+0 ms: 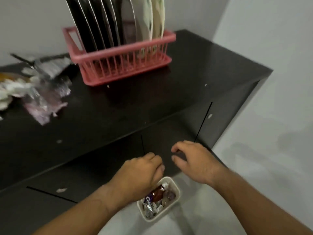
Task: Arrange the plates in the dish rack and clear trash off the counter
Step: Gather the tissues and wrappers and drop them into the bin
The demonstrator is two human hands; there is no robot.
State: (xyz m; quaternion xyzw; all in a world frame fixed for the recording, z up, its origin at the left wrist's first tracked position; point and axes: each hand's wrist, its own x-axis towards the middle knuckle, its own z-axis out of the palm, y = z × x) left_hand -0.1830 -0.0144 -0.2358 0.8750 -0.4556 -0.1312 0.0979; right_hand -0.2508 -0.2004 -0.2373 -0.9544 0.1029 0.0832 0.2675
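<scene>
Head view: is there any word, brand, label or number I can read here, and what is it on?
None can be read.
Purple foil wrapper in the small white bin: pale script lettering, too blurred to read.
Crumpled silver and pink wrappers on the dark counter: no legible print.

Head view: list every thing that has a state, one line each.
Plates: standing on edge in the rack.
Pink dish rack: upright on the counter, loaded.
Wrappers: piled on the counter's left, not cleared.
Counter: cabinet doors shut.
White bin: on the floor, open, holding wrappers.
Left hand: over the bin, fingers curled; grip unclear.
Right hand: open, empty.
</scene>
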